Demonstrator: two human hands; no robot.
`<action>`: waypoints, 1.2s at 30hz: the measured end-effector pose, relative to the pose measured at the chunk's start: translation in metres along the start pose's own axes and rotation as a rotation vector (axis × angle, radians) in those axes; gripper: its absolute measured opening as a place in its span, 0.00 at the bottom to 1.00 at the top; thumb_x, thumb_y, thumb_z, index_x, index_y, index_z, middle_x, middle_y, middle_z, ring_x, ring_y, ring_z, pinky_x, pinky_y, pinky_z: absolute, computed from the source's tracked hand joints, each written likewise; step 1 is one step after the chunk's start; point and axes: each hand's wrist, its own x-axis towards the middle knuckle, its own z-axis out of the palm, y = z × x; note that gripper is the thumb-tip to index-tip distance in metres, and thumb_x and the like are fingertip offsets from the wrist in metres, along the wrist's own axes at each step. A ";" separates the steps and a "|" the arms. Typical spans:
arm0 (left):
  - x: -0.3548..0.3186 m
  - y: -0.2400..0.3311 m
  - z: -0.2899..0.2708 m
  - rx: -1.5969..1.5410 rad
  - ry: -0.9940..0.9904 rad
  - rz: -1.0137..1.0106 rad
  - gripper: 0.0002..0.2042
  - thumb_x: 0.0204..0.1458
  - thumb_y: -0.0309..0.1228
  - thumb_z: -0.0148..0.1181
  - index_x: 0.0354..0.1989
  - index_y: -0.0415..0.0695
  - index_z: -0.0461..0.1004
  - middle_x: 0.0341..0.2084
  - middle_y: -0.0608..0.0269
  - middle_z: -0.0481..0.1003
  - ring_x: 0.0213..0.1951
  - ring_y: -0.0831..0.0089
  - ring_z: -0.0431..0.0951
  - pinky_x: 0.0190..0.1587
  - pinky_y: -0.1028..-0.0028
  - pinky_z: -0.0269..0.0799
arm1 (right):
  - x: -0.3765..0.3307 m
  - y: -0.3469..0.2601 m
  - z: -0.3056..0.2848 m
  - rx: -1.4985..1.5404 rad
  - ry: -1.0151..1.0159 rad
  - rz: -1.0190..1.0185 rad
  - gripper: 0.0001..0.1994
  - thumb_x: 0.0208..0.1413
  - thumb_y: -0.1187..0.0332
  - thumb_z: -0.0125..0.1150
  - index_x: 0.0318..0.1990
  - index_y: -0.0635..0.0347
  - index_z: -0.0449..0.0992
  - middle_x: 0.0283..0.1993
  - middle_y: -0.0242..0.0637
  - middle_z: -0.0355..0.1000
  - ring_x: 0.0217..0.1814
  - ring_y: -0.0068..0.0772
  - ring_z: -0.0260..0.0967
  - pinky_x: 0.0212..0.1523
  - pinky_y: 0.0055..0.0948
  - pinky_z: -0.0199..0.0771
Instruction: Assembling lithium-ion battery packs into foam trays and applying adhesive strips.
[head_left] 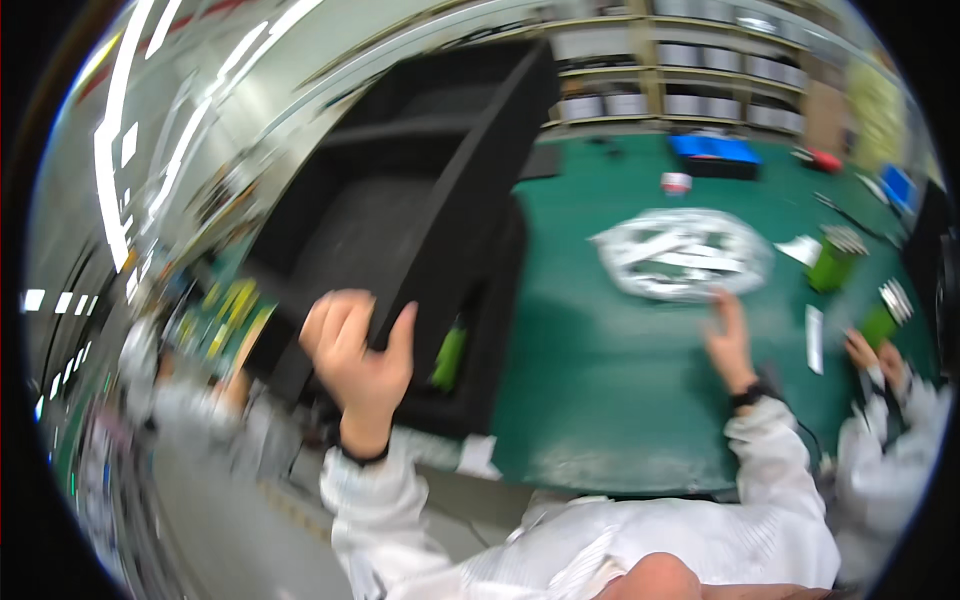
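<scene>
A large black foam tray (pixel 430 230) with compartments stands tilted at the left, above another black tray (pixel 490 400). My left hand (pixel 360 345) is at its near edge, the fingers curled over the rim and the thumb on the other side; motion blurs the grip. A green object (pixel 450 358) lies in a slot of the black foam beside that hand. Over the green table, my right hand (pixel 730 345) is open, fingers stretched toward a clear plastic bag (pixel 685 255) holding white strips. Its fingertips reach the bag's near edge; contact is hard to tell.
At the right, another person's hands (pixel 875 358) are by a green cylinder (pixel 880 322); a second green cylinder (pixel 835 262) stands farther back. A blue-topped box (pixel 715 155) and a small red-and-white container (pixel 676 183) sit at the back. Other people work at the left.
</scene>
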 end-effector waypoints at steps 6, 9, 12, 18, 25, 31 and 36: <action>-0.052 0.035 -0.006 -0.098 -0.139 -0.007 0.14 0.42 0.30 0.67 0.29 0.33 0.70 0.32 0.53 0.72 0.40 0.52 0.69 0.51 0.58 0.58 | -0.024 -0.113 0.073 0.730 -0.554 0.162 0.44 0.57 0.68 0.62 0.72 0.47 0.34 0.69 0.48 0.48 0.65 0.40 0.60 0.62 0.40 0.63; -0.056 0.079 0.005 -0.232 -0.275 -0.011 0.14 0.37 0.26 0.67 0.31 0.33 0.72 0.34 0.52 0.72 0.43 0.53 0.69 0.52 0.58 0.59 | -0.028 -0.138 0.059 1.045 -0.606 0.346 0.48 0.61 0.63 0.57 0.70 0.36 0.17 0.72 0.56 0.36 0.70 0.46 0.52 0.65 0.43 0.59; -0.066 0.106 0.025 -0.355 -0.329 0.044 0.14 0.32 0.28 0.68 0.27 0.37 0.70 0.31 0.55 0.71 0.42 0.55 0.69 0.52 0.58 0.56 | -0.037 -0.148 0.059 1.188 -0.480 0.555 0.51 0.61 0.57 0.56 0.67 0.34 0.10 0.72 0.59 0.32 0.73 0.49 0.44 0.65 0.46 0.58; -0.085 0.153 0.026 -0.335 -0.364 0.172 0.14 0.46 0.37 0.68 0.32 0.39 0.74 0.30 0.59 0.75 0.39 0.63 0.74 0.52 0.61 0.63 | -0.040 -0.122 0.065 1.210 -0.336 0.890 0.54 0.59 0.50 0.58 0.66 0.37 0.08 0.70 0.47 0.40 0.65 0.43 0.50 0.60 0.50 0.59; -0.100 0.169 0.036 -0.312 -0.327 0.182 0.14 0.44 0.39 0.69 0.25 0.42 0.73 0.30 0.60 0.75 0.40 0.65 0.74 0.52 0.62 0.61 | -0.038 -0.119 0.056 1.210 -0.359 0.823 0.59 0.54 0.46 0.62 0.65 0.39 0.07 0.75 0.46 0.31 0.77 0.43 0.29 0.65 0.57 0.45; -0.105 0.189 0.037 -0.257 -0.338 0.230 0.14 0.46 0.39 0.67 0.25 0.42 0.72 0.30 0.62 0.75 0.42 0.67 0.74 0.53 0.63 0.59 | -0.035 -0.105 0.056 1.370 -0.345 0.750 0.57 0.56 0.45 0.59 0.66 0.37 0.07 0.74 0.39 0.35 0.73 0.42 0.40 0.63 0.57 0.50; -0.115 0.195 0.045 -0.213 -0.365 0.333 0.13 0.42 0.38 0.66 0.22 0.43 0.70 0.27 0.64 0.70 0.42 0.69 0.73 0.56 0.55 0.56 | -0.028 -0.110 0.045 1.417 -0.344 0.751 0.52 0.55 0.50 0.61 0.70 0.35 0.20 0.71 0.36 0.43 0.71 0.41 0.45 0.62 0.57 0.52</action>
